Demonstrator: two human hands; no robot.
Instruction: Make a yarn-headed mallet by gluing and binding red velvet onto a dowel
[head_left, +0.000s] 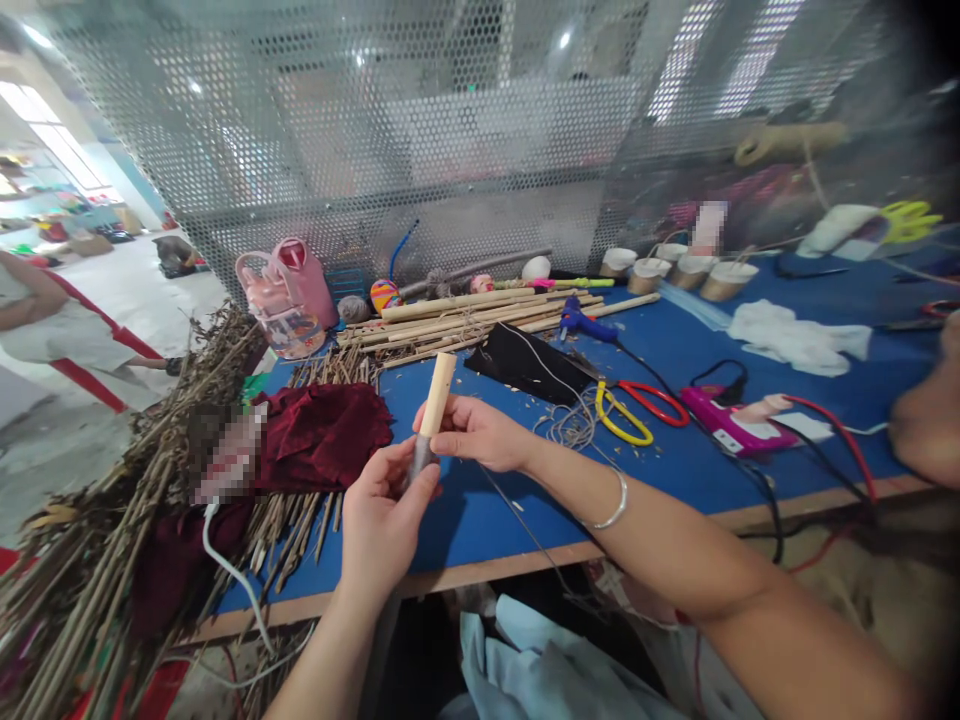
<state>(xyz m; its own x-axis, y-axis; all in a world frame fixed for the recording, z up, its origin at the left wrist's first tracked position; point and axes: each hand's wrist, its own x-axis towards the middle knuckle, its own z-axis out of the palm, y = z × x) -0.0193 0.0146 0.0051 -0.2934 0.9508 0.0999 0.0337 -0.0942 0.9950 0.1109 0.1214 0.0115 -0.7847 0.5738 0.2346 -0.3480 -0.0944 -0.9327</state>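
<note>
Where the short stick (438, 392) is: to the right of the dark red cloth (322, 440), held tilted above the blue tabletop (459, 540); pale wood on top, grey below.
Left hand (386, 520): right of the cloth and nearer the wearer; its grip is clamped on the stick's grey lower part.
Right hand (484, 432): farther right of the cloth; its grip is closed around the stick near the middle, and a silver bangle (613, 503) circles the wrist.
Dry stalks (142, 560): in a large bundle left of the cloth.
Pink bottle (289, 300): upright, behind the cloth.
Wooden rods (480, 306): heaped behind the cloth and to its right.
Black fabric (529, 362): right of the cloth, a little farther back.
Glue gun (586, 321): blue, right of the cloth, past the black fabric.
Scissors (601, 403): well right of the cloth, with yellow and red handles, beside tangled grey cord (574, 430).
Power strip (720, 420): purple, far right of the cloth, with plugs in it.
</note>
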